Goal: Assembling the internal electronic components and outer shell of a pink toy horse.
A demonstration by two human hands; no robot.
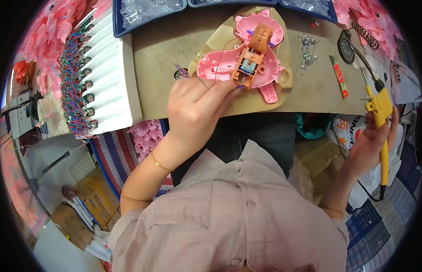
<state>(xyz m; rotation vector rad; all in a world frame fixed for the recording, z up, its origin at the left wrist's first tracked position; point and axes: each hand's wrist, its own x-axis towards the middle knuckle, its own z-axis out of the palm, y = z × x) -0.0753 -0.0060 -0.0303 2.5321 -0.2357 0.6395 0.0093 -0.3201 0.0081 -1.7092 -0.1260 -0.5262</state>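
Note:
A pink plastic toy half-shell [208, 63] lies open in a tan, shaped holder [283, 86]. Across the shell sits an orange plastic gearbox [254, 56] with a motor-like metal part in it. My left hand [193, 102] is closed, thumb and fingertips pinching the gearbox's near end; thin wires run by its fingers. Beside its knuckles lies a small round dark part with coloured wires [180, 72]. At the far right, my right hand [372, 140] grips a yellow soldering gun [381, 113], its metal front pointing away from me.
Blue bins [149, 18] of clear plastic parts line the back. A white ridged tray [113, 77] with wired round parts stands left. A red-green cutter [340, 79], small metal parts [307, 50] and a coiled-spring iron stand [346, 45] lie right. Pink shells pile at both back corners.

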